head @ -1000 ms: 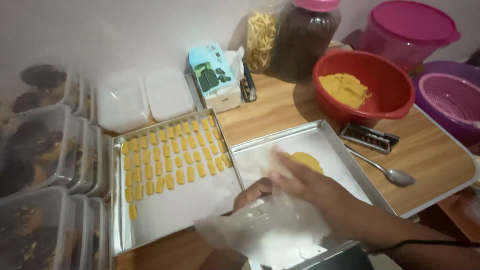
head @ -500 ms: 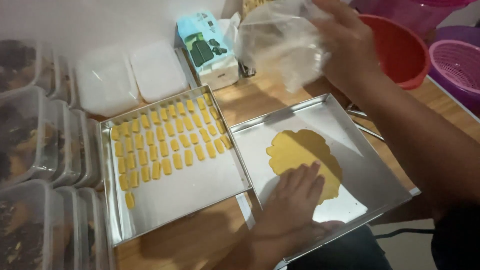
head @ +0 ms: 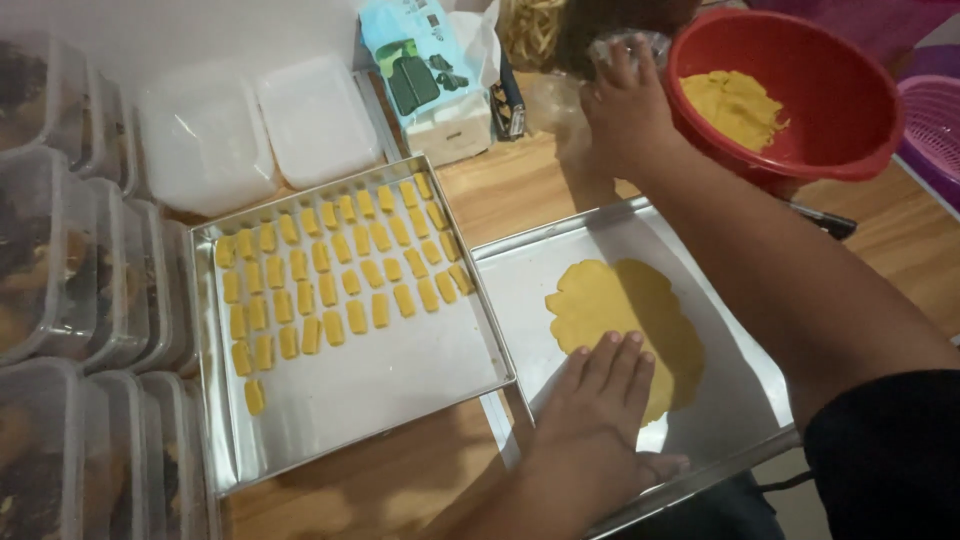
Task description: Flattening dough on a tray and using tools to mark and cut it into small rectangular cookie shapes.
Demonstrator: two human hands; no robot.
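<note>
Left hand flat, open on dough sheet; right hand clutches plastic wrap beyond dough. Keep palm pressure even.

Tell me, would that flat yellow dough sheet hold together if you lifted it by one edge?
Probably not. The dough sheet looks thin with ragged edges, so it would likely droop and tear. It lies flat on the tray under the left hand, so it may cling too.

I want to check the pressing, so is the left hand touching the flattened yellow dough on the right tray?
Touching. The head view shows the left hand lying flat with its fingertips over the near edge of the flattened yellow dough.
</note>
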